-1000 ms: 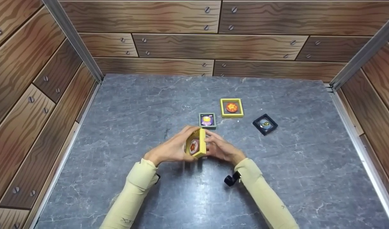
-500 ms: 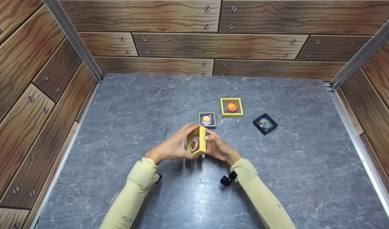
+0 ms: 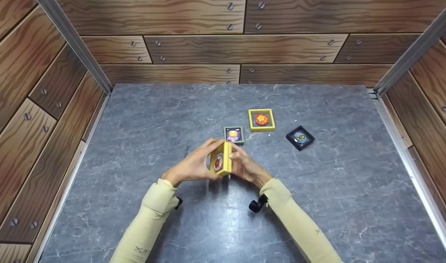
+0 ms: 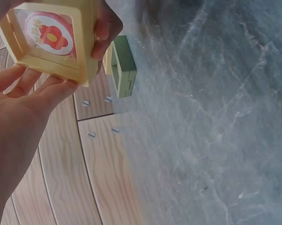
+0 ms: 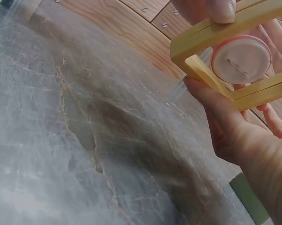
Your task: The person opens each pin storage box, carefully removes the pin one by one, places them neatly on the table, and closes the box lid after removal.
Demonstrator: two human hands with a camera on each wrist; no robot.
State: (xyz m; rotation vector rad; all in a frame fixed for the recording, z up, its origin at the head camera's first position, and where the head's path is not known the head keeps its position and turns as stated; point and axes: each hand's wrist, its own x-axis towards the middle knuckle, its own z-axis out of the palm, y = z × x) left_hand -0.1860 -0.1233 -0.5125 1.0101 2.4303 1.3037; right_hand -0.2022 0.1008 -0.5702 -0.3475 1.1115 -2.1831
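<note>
A yellow square display frame [image 3: 227, 159] stands raised on edge between both hands, above the table. Behind its clear film sits a round badge [image 4: 50, 33] with a red flower on white; in the right wrist view its white back and pin show. My left hand [image 3: 192, 162] grips the frame by opposite edges, thumb near the bottom and fingers over the top. The right hand [image 3: 248, 166] holds it from the other side, thumb and fingers at its rim. Just beyond lies a small grey-green frame [image 3: 233, 135] with a purple and yellow piece inside.
Another yellow frame [image 3: 261, 119] with an orange-red star disc lies farther back. To its right is a black frame [image 3: 300, 138], turned like a diamond. Wood-patterned walls [image 3: 193, 49] enclose the grey marbled table [image 3: 150, 120] at the back and sides.
Both hands keep hold of the yellow frame, which has turned slightly. The right forearm has come a little to the left. The head view has shifted slightly; the other frames lie as before.
</note>
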